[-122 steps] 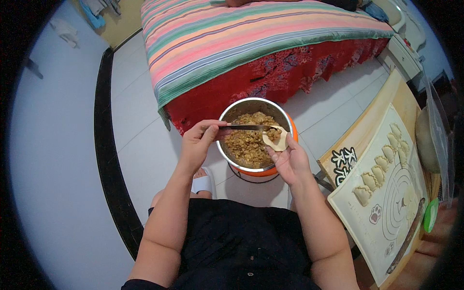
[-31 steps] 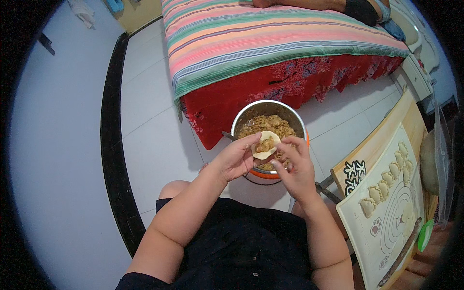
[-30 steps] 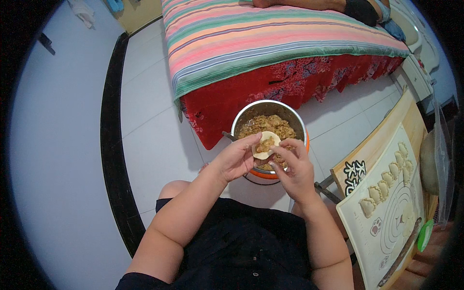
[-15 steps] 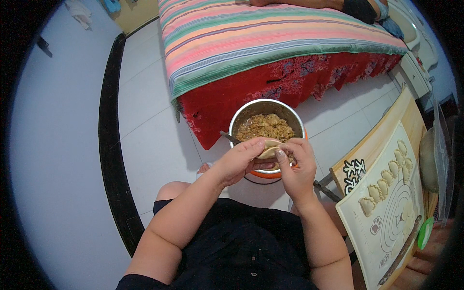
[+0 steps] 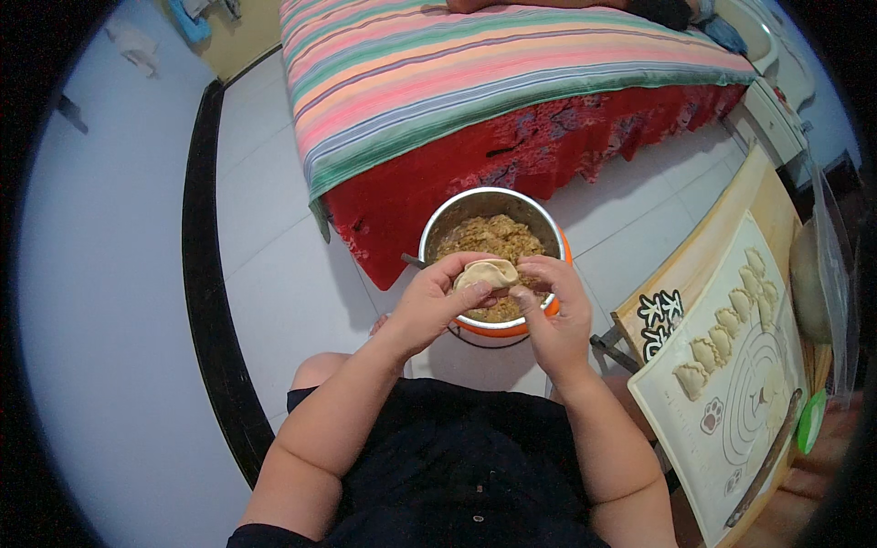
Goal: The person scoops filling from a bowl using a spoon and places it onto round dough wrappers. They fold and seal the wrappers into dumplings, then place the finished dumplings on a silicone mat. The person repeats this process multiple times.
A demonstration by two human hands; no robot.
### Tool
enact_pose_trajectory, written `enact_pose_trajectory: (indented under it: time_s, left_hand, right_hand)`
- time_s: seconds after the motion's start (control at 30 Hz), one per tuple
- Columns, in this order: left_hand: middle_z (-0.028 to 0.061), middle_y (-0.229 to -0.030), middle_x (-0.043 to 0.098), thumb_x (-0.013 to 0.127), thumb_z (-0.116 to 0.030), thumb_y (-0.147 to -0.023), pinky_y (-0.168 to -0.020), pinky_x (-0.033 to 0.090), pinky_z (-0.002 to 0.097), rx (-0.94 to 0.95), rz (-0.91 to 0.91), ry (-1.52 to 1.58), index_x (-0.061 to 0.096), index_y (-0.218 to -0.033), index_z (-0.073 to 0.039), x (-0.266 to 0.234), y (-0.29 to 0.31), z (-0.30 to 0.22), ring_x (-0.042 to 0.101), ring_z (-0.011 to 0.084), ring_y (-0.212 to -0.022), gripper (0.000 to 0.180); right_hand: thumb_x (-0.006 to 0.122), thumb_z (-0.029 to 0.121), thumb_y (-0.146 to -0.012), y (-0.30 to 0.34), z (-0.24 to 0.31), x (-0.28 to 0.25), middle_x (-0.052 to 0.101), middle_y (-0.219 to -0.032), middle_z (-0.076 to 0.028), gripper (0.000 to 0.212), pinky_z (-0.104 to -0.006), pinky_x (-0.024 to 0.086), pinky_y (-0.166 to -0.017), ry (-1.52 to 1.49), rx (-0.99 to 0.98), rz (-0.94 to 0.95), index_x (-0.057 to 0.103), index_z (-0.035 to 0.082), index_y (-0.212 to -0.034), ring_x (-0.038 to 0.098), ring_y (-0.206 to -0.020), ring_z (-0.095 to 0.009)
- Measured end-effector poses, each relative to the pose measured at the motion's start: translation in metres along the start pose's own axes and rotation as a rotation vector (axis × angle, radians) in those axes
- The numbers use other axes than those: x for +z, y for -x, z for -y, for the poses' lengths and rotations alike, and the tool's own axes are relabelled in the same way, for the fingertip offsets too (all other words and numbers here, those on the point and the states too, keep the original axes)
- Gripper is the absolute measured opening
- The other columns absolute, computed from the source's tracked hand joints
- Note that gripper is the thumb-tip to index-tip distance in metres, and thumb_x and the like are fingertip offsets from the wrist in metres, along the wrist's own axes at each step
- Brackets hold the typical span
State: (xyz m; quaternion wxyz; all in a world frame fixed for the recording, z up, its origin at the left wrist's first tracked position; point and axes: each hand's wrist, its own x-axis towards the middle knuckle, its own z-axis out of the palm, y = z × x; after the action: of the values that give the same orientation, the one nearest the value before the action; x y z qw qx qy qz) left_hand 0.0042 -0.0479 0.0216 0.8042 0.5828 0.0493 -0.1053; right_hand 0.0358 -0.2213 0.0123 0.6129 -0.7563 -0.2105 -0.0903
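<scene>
A half-moon dumpling (image 5: 486, 273) of pale dough is held up in my left hand (image 5: 438, 297), its thumb in front and its fingers behind. The curled fingers and thumb of my right hand (image 5: 557, 306) are at the dumpling's right end, closed in on its edge. Below both hands is a round metal pot (image 5: 437, 212) with a light rim. Brown minced filling (image 5: 498, 237) lies inside it, partly hidden by my hands. A dark handle (image 5: 413, 261) sticks out over the pot's left rim.
To the right, a wooden table (image 5: 630, 315) bears a white pastry mat (image 5: 671, 447). Several finished dumplings (image 5: 728, 320), a dark rolling pin (image 5: 766, 457) and a green-rimmed object (image 5: 810, 422) lie there. Ahead stands a bed with a striped cover (image 5: 411, 82), where a person's legs (image 5: 548, 4) rest.
The dumpling has turned so its broad side shows more, and it has come slightly left with my hands. My right thumb has dropped lower from its edge. The view has shifted slightly.
</scene>
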Motion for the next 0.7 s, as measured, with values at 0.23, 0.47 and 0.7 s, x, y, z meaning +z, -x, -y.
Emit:
enact_pose_trajectory:
  time_s: [0.23, 0.47, 0.7]
  left_hand:
    - [0.0099, -0.113, 0.060, 0.065, -0.020, -0.086, -0.088, 0.051, 0.0328, 0.006, 0.001, -0.063, 0.050, -0.121, -0.001, 0.005, 0.002, -0.002, 0.060, 0.0177, -0.100, 0.042]
    - [0.0101, -0.110, 0.061, 0.064, -0.018, -0.086, -0.086, 0.052, 0.0323, -0.004, -0.010, -0.100, 0.052, -0.118, -0.001, 0.003, 0.002, 0.001, 0.061, 0.0178, -0.099, 0.038]
    - [0.0102, -0.113, 0.059, 0.061, -0.015, -0.089, -0.087, 0.052, 0.0308, 0.014, 0.004, 0.032, 0.051, -0.119, -0.001, -0.003, 0.000, 0.000, 0.060, 0.0171, -0.102, 0.035]
  right_hand:
    - [0.069, 0.000, -0.072, 0.000, 0.001, -0.002, 0.060, -0.092, -0.011, 0.016, -0.0345, 0.047, -0.077, 0.042, -0.057, 0.044, 0.064, 0.002, -0.087, 0.058, -0.087, -0.026]
    - [0.067, 0.000, -0.075, 0.002, -0.006, -0.003, 0.060, -0.094, -0.011, 0.018, -0.0321, 0.047, -0.079, 0.001, -0.010, 0.036, 0.065, 0.001, -0.093, 0.059, -0.089, -0.024]
    - [0.066, 0.006, -0.080, 0.001, 0.002, -0.007, 0.059, -0.107, -0.014, 0.034, -0.0314, 0.046, -0.086, -0.059, 0.076, 0.081, 0.062, 0.002, -0.113, 0.059, -0.099, -0.024]
